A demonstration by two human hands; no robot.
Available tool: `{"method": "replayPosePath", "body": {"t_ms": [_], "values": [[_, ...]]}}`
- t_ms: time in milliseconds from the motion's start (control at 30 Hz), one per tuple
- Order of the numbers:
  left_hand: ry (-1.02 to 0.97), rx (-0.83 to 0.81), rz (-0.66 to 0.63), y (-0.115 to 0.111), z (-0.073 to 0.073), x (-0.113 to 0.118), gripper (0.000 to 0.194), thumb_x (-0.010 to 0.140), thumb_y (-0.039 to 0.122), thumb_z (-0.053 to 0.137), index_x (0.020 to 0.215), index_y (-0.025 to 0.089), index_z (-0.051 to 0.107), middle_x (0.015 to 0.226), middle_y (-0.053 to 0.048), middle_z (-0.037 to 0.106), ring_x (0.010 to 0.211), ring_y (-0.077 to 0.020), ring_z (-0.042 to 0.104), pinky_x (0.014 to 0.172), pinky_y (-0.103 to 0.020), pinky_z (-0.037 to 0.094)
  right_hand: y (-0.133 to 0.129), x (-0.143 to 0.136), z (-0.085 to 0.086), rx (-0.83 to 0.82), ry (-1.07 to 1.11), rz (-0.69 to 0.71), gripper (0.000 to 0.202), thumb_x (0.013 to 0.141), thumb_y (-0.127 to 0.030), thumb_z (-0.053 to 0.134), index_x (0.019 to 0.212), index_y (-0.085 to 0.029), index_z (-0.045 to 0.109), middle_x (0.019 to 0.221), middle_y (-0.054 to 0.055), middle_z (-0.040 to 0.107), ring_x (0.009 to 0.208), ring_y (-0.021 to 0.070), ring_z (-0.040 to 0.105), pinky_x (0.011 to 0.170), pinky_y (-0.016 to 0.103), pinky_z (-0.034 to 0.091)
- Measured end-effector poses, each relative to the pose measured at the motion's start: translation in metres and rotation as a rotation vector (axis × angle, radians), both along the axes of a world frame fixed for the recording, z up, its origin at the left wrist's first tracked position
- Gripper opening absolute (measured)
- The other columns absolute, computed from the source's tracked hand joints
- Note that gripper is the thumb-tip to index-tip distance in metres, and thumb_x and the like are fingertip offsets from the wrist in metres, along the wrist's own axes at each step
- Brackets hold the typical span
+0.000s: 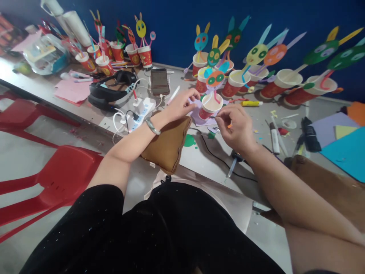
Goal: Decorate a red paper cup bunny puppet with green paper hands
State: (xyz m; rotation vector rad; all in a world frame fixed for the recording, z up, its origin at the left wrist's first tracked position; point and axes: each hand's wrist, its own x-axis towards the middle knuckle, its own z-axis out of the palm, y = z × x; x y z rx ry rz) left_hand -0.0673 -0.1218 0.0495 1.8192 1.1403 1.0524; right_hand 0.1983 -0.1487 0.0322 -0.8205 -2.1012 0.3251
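Note:
A red and white paper cup stands on a sheet of purple paper. From it rises an orange rabbit-like face with green eyes and blue ears. My left hand is just left of the cup, fingers apart and bent, holding nothing. On the cup's right side, my right hand is closed in a pinch near its base, on something thin and dark that I cannot make out. A brown cushion lies under my left forearm.
Several more cups with paper faces line the back. At left are a power strip, a phone and a black headset. A black cable, a marker and coloured paper lie right. Red chairs stand left.

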Motion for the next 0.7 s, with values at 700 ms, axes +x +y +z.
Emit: {"method": "replayPosePath", "body": {"t_ms": [700], "values": [[0.207,-0.063,-0.273,0.058,0.016,0.021,0.031,0.067,0.000,0.071,0.082,0.024,0.083,0.090,-0.003,0.078,0.094,-0.0235,0.072,0.097,-0.037,0.053,0.031,0.002,-0.033,-0.157,0.113,0.022,0.018,0.104,-0.045,0.071,0.098,-0.029,0.066,0.103,0.007,0.079,0.087,0.0259,0.073,0.077,0.044,0.061]]}}
